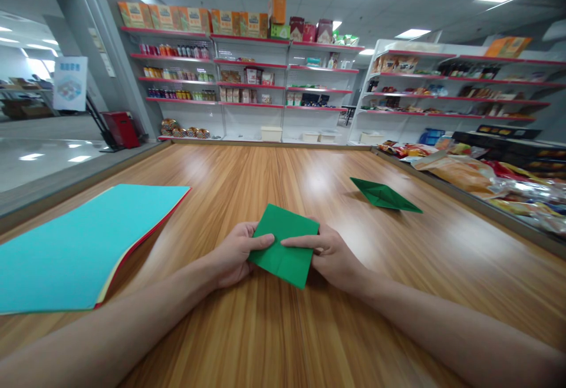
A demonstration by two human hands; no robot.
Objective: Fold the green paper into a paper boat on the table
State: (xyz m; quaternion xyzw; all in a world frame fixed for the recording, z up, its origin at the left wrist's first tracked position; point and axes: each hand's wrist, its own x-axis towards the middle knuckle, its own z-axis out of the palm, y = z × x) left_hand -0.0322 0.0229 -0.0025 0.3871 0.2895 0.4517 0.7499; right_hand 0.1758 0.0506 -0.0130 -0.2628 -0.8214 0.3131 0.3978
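Observation:
A squarish piece of green paper (287,223), creased across its lower part, is held tilted above the table between both hands. My left hand (241,252) grips its left edge, thumb on top and the other fingers underneath. On the right edge, my right hand (333,252) pinches the sheet, with one finger lying across the upper face; its remaining fingers are partly hidden behind the paper. Farther back to the right lies a folded green paper shape (384,194) with pointed ends, apart from both hands.
At the left of the wooden table (247,181) lies a stack of coloured paper (88,246), turquoise on top with red and yellow edges below. Packaged snacks (477,176) are heaped beyond the right edge. Stocked shelves (252,87) stand past the far edge.

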